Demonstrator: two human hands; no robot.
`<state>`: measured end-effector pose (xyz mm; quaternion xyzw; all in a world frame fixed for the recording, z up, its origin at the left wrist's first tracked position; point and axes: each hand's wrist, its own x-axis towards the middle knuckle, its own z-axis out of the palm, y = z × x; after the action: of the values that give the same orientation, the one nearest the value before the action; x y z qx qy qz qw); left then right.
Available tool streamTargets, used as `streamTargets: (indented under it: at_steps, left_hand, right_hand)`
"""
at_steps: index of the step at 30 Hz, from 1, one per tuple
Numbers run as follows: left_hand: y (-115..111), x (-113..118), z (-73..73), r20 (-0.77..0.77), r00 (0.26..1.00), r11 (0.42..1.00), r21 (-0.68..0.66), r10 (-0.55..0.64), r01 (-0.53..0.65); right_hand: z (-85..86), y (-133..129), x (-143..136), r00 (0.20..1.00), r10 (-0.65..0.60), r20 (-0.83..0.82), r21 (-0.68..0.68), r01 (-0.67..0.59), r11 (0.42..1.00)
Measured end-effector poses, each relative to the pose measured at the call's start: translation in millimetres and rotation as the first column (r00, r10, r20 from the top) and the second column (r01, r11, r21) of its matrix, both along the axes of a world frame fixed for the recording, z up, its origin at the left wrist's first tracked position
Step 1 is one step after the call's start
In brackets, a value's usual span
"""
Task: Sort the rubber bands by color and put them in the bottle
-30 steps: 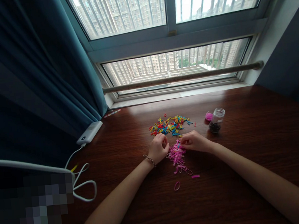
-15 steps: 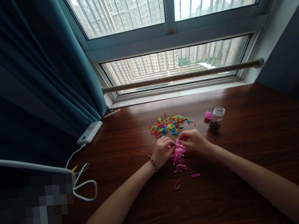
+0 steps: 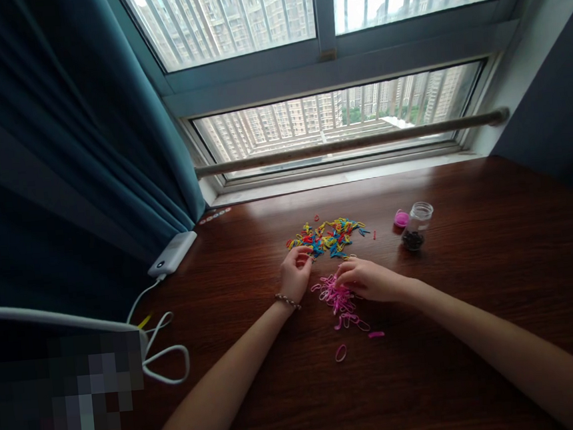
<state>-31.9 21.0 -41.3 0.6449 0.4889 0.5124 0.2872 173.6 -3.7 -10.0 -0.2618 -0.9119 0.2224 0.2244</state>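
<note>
My left hand (image 3: 296,274), a bracelet round its wrist, is at the near left edge of a pile of red, yellow and blue rubber bands (image 3: 336,235). Its thumb and fingers are curled together at the tips; what is between them, if anything, is too small to tell. Over a pile of pink rubber bands (image 3: 334,296) is my right hand (image 3: 372,280), fingertips pinched down at the pile's upper right. Whether a band is caught there is hidden. A loose pink band (image 3: 341,353) lies nearer to me on the brown table.
A clear jar (image 3: 418,227) with dark contents stands at the right, beside a pink lid (image 3: 401,218). To the left lie a white power bank (image 3: 173,253) and its white cable (image 3: 178,348). Behind the table is a window with a rail (image 3: 351,146).
My left hand has moved away from the pink pile, up and left to the multicoloured bands. The blue bit at its fingertips no longer shows there. My right hand has dipped slightly towards the pink pile.
</note>
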Motion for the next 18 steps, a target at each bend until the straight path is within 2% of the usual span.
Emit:
streamTargets:
  at_steps: [3, 6, 8, 12, 18]
  left_hand:
    - [-10, 0, 8.7, -0.235, 0.961, 0.982, 0.089, -0.143, 0.167]
    - [-20, 2, 16.3, -0.407, 0.851, 0.918, 0.065, -0.333, 0.390]
    - [-24, 5, 20.2, -0.505, 0.771, 0.882, 0.040, -0.387, 0.469]
    - [-29, 10, 23.9, -0.614, 0.694, 0.871, 0.023, -0.376, 0.492]
    - [-28, 12, 19.1, -0.645, 0.652, 0.858, -0.012, -0.399, 0.514]
  right_hand:
    - [-4.5, 1, 0, 1.000, -0.004, 0.020, 0.029, 0.003, 1.000]
    - [-5.5, 4, 2, 1.000, 0.007, 0.007, 0.019, -0.007, 1.000]
    - [-4.1, 6, 4, 1.000, 0.009, -0.002, 0.010, -0.009, 1.000]
    - [0.6, 7, 7, 1.000, -0.006, 0.013, -0.011, 0.006, 1.000]
    - [1.5, 8, 8, 0.998, -0.055, 0.019, -0.001, 0.055, 0.998]
